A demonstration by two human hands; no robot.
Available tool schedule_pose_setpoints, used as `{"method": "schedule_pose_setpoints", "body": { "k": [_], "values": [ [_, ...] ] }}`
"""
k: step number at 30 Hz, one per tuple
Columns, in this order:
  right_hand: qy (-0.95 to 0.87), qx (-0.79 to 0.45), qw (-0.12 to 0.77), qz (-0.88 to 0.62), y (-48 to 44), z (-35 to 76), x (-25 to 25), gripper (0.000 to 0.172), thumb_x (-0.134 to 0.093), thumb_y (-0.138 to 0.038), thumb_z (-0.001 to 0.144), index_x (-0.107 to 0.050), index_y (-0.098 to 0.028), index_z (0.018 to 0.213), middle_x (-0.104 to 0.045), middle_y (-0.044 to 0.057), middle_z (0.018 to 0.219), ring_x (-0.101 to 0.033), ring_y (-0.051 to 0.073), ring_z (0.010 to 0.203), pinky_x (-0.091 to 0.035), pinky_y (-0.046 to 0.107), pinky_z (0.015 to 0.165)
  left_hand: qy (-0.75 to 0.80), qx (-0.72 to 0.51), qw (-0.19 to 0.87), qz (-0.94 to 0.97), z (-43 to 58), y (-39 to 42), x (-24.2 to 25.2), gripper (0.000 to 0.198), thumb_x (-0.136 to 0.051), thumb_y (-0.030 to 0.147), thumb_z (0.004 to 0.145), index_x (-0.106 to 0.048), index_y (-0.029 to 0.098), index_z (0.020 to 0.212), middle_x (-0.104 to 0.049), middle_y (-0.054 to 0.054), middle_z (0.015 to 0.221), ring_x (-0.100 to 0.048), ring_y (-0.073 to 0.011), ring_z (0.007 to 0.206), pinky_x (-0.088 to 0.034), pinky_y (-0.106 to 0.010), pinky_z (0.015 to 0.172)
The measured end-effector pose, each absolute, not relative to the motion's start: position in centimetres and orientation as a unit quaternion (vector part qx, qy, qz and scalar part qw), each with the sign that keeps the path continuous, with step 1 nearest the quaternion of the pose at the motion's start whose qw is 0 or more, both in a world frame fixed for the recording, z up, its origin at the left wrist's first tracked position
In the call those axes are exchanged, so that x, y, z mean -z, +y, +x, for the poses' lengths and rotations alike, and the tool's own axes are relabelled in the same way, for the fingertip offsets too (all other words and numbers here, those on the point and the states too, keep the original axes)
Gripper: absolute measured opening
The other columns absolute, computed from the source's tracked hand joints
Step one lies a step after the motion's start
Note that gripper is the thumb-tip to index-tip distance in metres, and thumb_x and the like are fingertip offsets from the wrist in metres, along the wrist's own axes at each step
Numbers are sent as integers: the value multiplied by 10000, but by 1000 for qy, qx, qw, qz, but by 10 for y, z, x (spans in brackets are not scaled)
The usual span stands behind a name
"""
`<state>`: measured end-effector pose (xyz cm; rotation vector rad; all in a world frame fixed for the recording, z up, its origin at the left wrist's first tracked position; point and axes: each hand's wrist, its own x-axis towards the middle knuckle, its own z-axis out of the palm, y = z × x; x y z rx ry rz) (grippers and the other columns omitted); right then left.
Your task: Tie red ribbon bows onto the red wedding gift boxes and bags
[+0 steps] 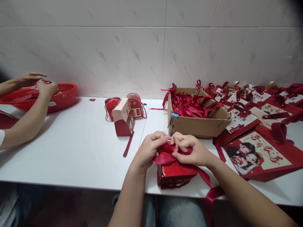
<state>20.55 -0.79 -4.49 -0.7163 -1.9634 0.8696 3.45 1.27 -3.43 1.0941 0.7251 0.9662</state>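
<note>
A red gift box (pixel 177 176) stands near the table's front edge, right in front of me. Around its top runs a dark red satin ribbon (pixel 165 159), with one long tail hanging over the edge on the right. My left hand (pixel 151 148) pinches the ribbon at the box's upper left. Close beside it, my right hand (pixel 189 148) has its fingers curled round a loop of the same ribbon. Both hands meet over the top of the box, so the crossing of the ribbon is partly hidden.
Behind the box stands a cardboard box (pixel 196 127) of ribbons. Several red printed gift bags (pixel 265 154) crowd the right. Small boxes (pixel 124 121) and a loose strap (pixel 129 144) lie left of centre. At far left, another person's hands (pixel 47 86) work over a red basin (pixel 71 94).
</note>
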Motion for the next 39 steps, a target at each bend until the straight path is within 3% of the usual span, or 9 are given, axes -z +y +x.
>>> {"method": "schedule_pose_setpoints", "body": {
  "k": [5, 11, 16, 19, 21, 23, 26, 33, 39],
  "values": [
    [-776, -355, 443, -273, -9, 205, 44, 473, -594, -76, 723, -180, -216, 541, -319, -27, 575, -454, 164, 705, -377, 291, 619, 319, -444, 684, 484, 34, 15, 37, 188, -732, 256, 645, -630, 119, 568, -557, -20, 788, -506, -125, 752, -385, -228, 725],
    [-710, -397, 491, -313, -10, 203, 50, 391, -655, -139, 747, -288, -224, 644, -510, -12, 673, -511, 163, 762, -412, 301, 685, 319, -431, 689, 488, 34, 17, 41, 188, -726, 296, 683, -662, 120, 697, -581, -30, 795, -544, -135, 737, -413, -233, 698],
    [-674, -383, 534, -338, -8, 199, 52, 269, -648, -203, 796, -382, -234, 809, -518, -35, 718, -543, 143, 767, -450, 288, 719, 398, -510, 538, 541, 25, 19, 36, 237, -647, 388, 773, -630, 187, 898, -625, -21, 919, -571, -159, 936, -410, -235, 806],
    [-696, -364, 506, -358, -10, 205, 48, 248, -668, -262, 792, -439, -231, 884, -534, -15, 815, -553, 136, 785, -468, 280, 748, 470, -478, 427, 607, 8, 12, 23, 290, -573, 459, 816, -603, 174, 771, -600, -4, 810, -557, -152, 845, -402, -237, 753],
    [-727, -382, 445, -357, -11, 213, 44, 372, -711, -328, 753, -472, -238, 1024, -553, 20, 970, -577, 161, 884, -480, 297, 811, 498, -384, 399, 668, -3, 4, 14, 368, -511, 494, 848, -575, 165, 694, -559, 9, 719, -526, -145, 752, -387, -241, 694],
    [-768, -397, 369, -341, -12, 222, 42, 675, -778, -390, 665, -428, -260, 1228, -504, 65, 1200, -547, 223, 1082, -451, 344, 938, 503, -281, 398, 713, -9, -5, 6, 399, -473, 505, 866, -561, 163, 679, -541, 15, 687, -507, -143, 710, -373, -242, 653],
    [-829, -358, 294, -314, -12, 231, 41, 1023, -838, -427, 552, -295, -286, 1408, -319, 90, 1420, -340, 302, 1325, -304, 412, 1096, 483, -193, 386, 762, -9, -18, -3, 373, -495, 465, 866, -535, 164, 650, -522, 25, 650, -487, -136, 669, -362, -237, 617],
    [-845, -309, 289, -328, -11, 227, 48, 960, -757, -273, 654, -222, -302, 1452, -307, 81, 1439, -311, 274, 1347, -268, 412, 1119, 399, -104, 319, 853, 1, -56, -21, 162, -531, 255, 877, -673, 223, 807, -653, 8, 786, -571, -155, 783, -408, -241, 718],
    [-822, -328, 337, -321, -8, 231, 46, 887, -748, -221, 639, -314, -328, 1404, -406, 57, 1384, -414, 262, 1287, -312, 410, 1094, 443, -108, 269, 849, -14, -65, -23, 148, -568, 350, 862, -688, 262, 865, -684, 17, 874, -607, -161, 828, -428, -261, 767]
  ]
}}
